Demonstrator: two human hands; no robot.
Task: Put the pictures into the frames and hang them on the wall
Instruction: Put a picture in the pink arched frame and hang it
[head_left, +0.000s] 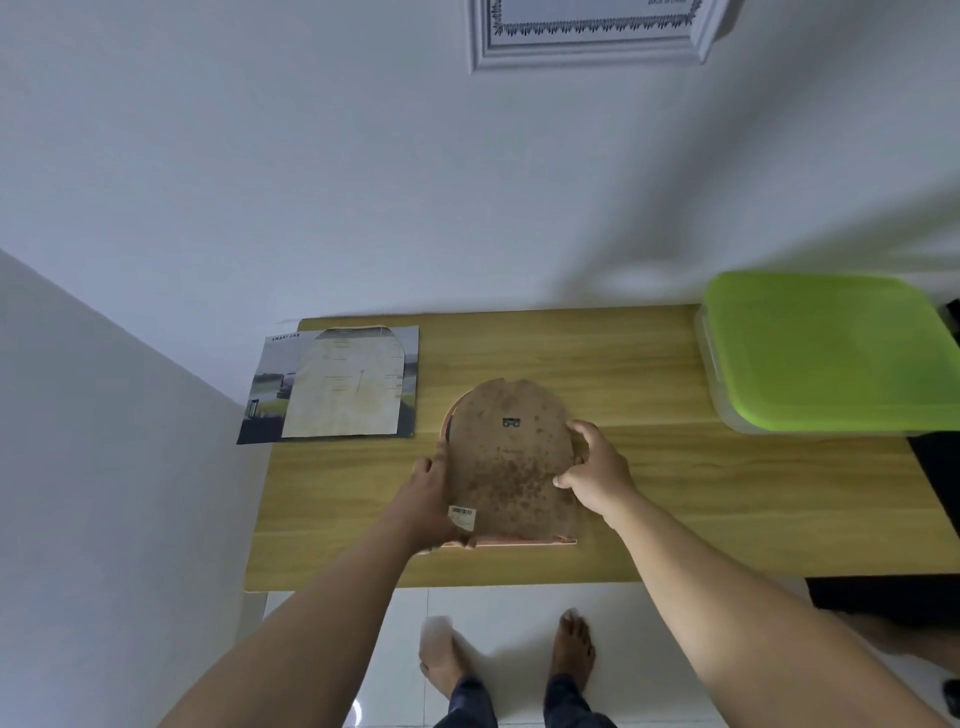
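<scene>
The left hand (434, 501) and right hand (597, 475) gripped the backing board (506, 462) by its edges, probably seating it in the face-down frame (524, 542).

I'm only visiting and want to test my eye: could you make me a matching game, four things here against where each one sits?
Things:
1. arched brown frame backing board
2. clear plastic box with lime-green lid
3. white moulded picture frame
4. pale arch-shaped paper sheet

Places:
A. on the wall
B. on a printed picture, far left of the wooden table
C. gripped by left hand and right hand
D. table's right end

Pairs: 1-C, 2-D, 3-A, 4-B
</scene>
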